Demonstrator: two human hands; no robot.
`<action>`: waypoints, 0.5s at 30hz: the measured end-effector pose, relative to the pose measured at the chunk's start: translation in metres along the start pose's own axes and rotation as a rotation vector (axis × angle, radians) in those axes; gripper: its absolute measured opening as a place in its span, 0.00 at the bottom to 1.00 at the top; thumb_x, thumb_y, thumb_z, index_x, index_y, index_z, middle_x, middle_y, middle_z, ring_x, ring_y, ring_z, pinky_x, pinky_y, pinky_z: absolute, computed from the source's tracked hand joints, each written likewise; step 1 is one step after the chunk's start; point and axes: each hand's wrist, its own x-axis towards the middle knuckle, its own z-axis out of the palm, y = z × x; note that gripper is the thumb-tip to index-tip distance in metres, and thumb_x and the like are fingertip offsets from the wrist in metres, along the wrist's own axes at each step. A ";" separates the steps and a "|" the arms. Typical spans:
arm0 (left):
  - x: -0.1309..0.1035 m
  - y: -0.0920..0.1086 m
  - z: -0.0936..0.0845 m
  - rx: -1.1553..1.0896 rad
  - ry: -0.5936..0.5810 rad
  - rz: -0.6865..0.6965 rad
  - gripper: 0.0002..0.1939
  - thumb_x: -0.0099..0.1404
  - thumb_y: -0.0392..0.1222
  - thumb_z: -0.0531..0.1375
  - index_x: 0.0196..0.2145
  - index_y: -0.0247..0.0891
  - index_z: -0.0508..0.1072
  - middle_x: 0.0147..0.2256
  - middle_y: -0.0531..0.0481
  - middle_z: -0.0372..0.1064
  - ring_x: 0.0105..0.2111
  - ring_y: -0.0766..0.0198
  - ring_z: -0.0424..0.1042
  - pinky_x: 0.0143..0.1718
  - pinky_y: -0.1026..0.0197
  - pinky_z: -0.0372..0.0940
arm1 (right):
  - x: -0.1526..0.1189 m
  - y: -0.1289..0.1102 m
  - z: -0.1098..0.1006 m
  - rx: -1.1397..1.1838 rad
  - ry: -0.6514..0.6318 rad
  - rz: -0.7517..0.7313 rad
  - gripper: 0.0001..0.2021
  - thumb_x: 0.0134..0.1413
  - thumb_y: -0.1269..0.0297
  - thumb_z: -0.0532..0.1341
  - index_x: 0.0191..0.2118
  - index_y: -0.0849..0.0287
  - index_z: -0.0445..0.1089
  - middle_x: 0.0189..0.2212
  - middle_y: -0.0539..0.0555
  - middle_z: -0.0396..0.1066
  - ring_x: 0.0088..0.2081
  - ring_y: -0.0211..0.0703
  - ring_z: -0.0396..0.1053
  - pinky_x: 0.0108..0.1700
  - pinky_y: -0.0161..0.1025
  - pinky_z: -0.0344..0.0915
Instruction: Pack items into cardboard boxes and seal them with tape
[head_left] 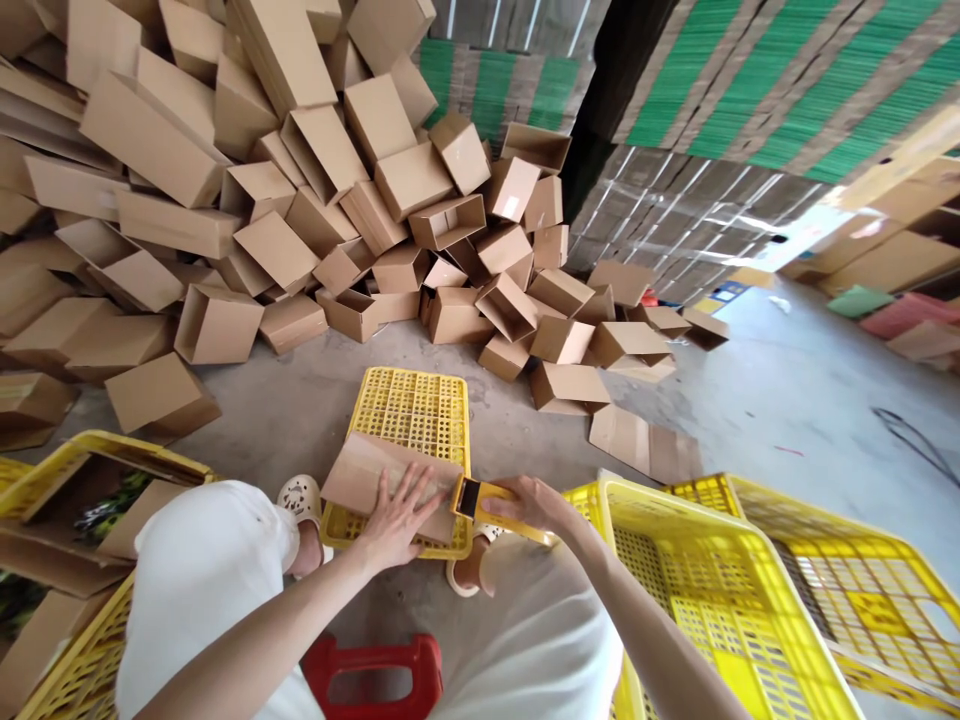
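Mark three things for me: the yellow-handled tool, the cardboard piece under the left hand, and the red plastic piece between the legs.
Yellow-handled tool (470,497): head view, on its black part.
Cardboard piece (360,472): head view, on its bare upper-left surface.
Red plastic piece (371,657): head view, on its upper bar.

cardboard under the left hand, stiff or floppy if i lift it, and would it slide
The cardboard likely feels light and fairly stiff, given its straight edges and flat face. It might slide if pushed, as it just rests on the yellow crate.
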 end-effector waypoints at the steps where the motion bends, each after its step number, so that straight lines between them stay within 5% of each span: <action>1: 0.000 0.001 -0.001 0.002 -0.003 0.001 0.62 0.57 0.46 0.77 0.78 0.54 0.46 0.79 0.41 0.21 0.77 0.31 0.21 0.67 0.13 0.22 | 0.001 0.002 0.001 -0.004 -0.002 -0.016 0.23 0.62 0.41 0.65 0.46 0.56 0.82 0.31 0.53 0.79 0.34 0.47 0.76 0.34 0.37 0.64; 8: 0.002 0.002 0.008 0.033 0.051 0.001 0.61 0.60 0.50 0.75 0.78 0.54 0.44 0.79 0.40 0.21 0.77 0.31 0.22 0.66 0.11 0.25 | 0.005 0.009 0.004 -0.038 -0.031 -0.043 0.25 0.65 0.38 0.61 0.49 0.55 0.81 0.33 0.54 0.80 0.33 0.45 0.75 0.34 0.37 0.62; 15: 0.000 -0.002 0.009 0.047 0.118 0.112 0.55 0.67 0.50 0.69 0.79 0.44 0.41 0.79 0.40 0.26 0.79 0.44 0.25 0.71 0.19 0.29 | 0.007 0.013 0.003 0.031 -0.052 -0.043 0.25 0.63 0.38 0.63 0.47 0.56 0.81 0.35 0.53 0.81 0.36 0.46 0.77 0.35 0.37 0.66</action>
